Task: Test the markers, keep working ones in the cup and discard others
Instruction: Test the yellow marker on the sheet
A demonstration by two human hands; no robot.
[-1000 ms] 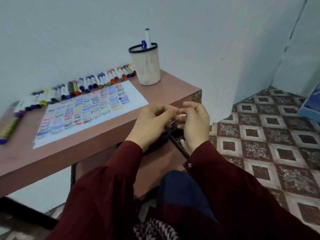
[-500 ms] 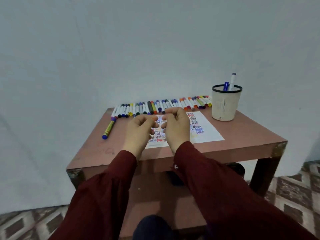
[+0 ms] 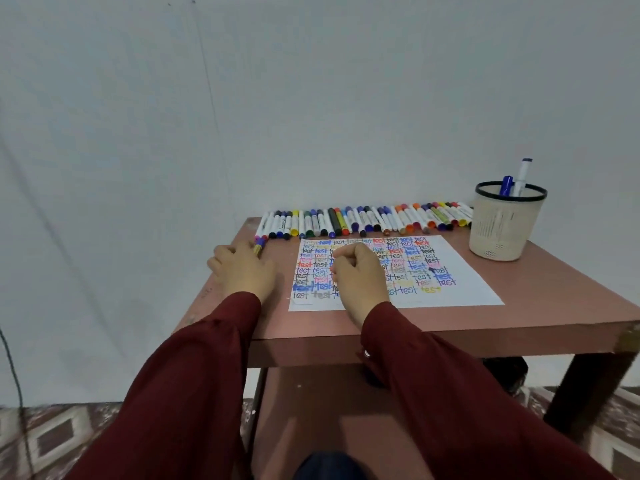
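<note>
Two markers (image 3: 522,174) stand in the cup (image 3: 502,230); the long row (image 3: 363,220) left of the cup looks still untested. The left hand (image 3: 242,271) touches a stray marker (image 3: 258,249), grip unclear; the right hand (image 3: 360,275) is curled, seemingly empty.

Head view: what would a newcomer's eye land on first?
The paper sheet mid-table, crammed with multicoloured "test" words, lies under the curled right hand. Behind it a long row of markers lines the far edge, ending by the cup at right.
</note>
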